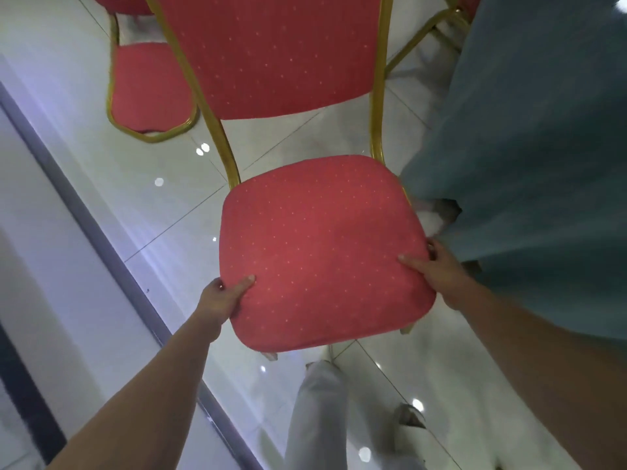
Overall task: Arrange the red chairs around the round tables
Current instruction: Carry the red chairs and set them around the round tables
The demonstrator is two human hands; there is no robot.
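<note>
A red upholstered chair with pale gold dots and a gold metal frame (322,252) stood in the middle of the view, its seat facing the person and its backrest rising toward twelve o'clock. The left hand (225,296) gripped the seat's front corner at about eight o'clock, thumb lying on top of the cushion and the fingers curled under the edge. The right hand (437,273) clamped the seat's edge at about four o'clock in the same manner, thumb on the fabric. At three o'clock of the seat hung a teal draped tablecloth (526,147), its folds touching the chair's right rear corner; the table under it was hidden. A second red chair with a gold frame (149,86) stood at ten o'clock, apart from the held one. Gold chair legs (427,39) showed at one o'clock beside the cloth. Beneath lay a glossy white tiled floor (101,113) crossed by a dark grey strip (101,239). At six o'clock a pale trouser leg (319,412) was visible.
</note>
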